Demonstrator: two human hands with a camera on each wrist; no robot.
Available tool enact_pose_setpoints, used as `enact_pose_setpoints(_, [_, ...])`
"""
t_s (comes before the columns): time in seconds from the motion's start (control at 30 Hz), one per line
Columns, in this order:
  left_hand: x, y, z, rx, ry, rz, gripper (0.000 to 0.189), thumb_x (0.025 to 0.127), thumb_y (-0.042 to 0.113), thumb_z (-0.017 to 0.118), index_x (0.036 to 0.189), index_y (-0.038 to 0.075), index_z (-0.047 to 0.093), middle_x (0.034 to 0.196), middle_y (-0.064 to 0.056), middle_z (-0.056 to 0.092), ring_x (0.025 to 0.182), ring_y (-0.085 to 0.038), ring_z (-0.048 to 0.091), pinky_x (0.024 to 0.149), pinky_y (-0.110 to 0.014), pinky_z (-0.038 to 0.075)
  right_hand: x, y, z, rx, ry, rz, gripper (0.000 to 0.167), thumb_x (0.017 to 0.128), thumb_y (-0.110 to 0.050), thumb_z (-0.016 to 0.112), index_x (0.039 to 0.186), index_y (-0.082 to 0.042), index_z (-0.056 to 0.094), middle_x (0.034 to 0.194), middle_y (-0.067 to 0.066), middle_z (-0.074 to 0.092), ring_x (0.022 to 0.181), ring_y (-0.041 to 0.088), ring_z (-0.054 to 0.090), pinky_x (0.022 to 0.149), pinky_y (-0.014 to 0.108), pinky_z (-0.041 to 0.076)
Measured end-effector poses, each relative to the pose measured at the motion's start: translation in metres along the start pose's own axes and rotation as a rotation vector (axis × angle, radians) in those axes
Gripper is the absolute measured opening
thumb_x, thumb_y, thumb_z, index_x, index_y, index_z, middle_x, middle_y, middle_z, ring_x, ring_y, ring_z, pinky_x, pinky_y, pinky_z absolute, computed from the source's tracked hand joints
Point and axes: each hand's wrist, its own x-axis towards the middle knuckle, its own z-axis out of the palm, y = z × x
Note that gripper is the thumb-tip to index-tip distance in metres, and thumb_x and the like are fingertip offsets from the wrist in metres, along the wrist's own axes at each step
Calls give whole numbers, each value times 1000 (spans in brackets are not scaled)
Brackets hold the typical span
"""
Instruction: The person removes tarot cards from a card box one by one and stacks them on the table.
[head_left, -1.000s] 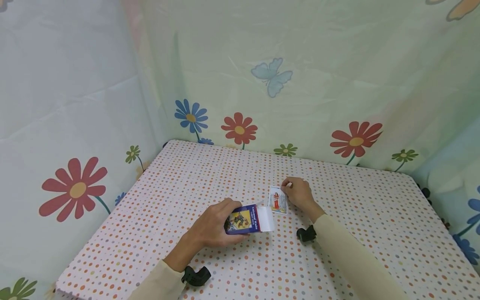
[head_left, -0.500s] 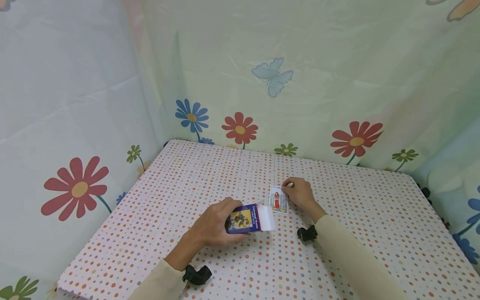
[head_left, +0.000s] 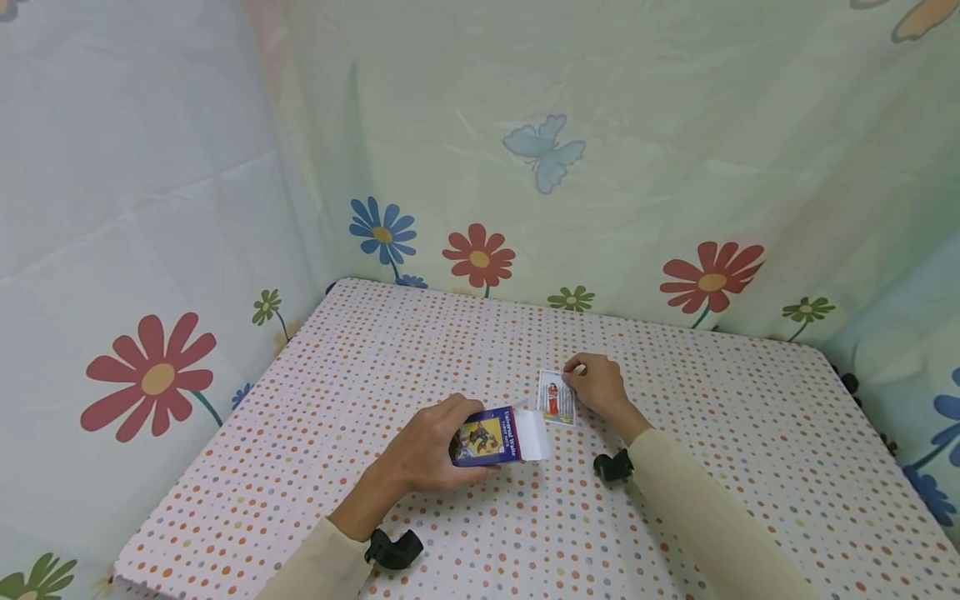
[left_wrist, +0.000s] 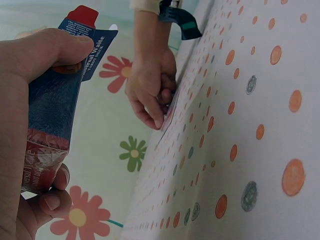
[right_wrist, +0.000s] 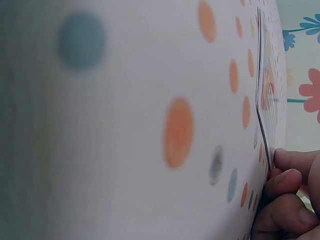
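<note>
My left hand (head_left: 431, 446) grips a blue tarot card box (head_left: 483, 437), thumb on one side and fingers on the other. Its white end flap (head_left: 532, 437) stands open toward the right. The left wrist view shows the same box (left_wrist: 55, 107) from its side, with clear wrap crinkled at the lower end. A tarot card (head_left: 555, 400) with a red-robed figure lies face up just beyond the flap. At its upper right corner, my right hand (head_left: 598, 385) pinches the edge with thumb and forefinger. Seen edge-on in the right wrist view, the card (right_wrist: 267, 75) lies close against the cloth.
The table is covered with a dotted cloth (head_left: 420, 350). A flowered curtain (head_left: 622, 192) hangs behind it, and another (head_left: 150, 233) hangs at the left. Black wrist mounts (head_left: 393, 550) sit on both forearms, close over the cloth.
</note>
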Motion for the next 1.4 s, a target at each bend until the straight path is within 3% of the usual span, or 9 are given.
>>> enact_pose_setpoints(0.8, [1,-1,1,12,-1,-10,71,76,48,84,130,11,56,110,0,62,84,-6,58,70,-17,50,-3,-1,-4,14,-11,33,21,100,-20,62,111,-3,70,91,15,69,72,23,59,60,32,45])
enact_pose_setpoints(1.03, [1,-2,1,22,7,-9,70,76,48,83,129,11,56,110,1,63,85,-7,58,70,-18,50,-16,-6,-15,128,-8,88,37,102,-26,57,128,0,61,98,17,66,78,26,60,64,35,48])
enact_pose_setpoints(1.27, [0,-1,0,12,-8,-15,71,74,46,85,129,11,56,104,2,61,81,-6,56,67,-18,49,-39,-18,-25,252,21,151,35,101,-27,58,124,0,58,86,11,58,70,21,54,60,32,45])
enact_pose_setpoints(1.4, [-1,-1,1,12,-14,-20,71,75,47,84,130,12,56,104,3,61,81,-5,55,67,-17,49,-56,-27,-30,324,29,147,32,100,-27,59,121,-3,60,83,7,54,62,17,49,54,30,42])
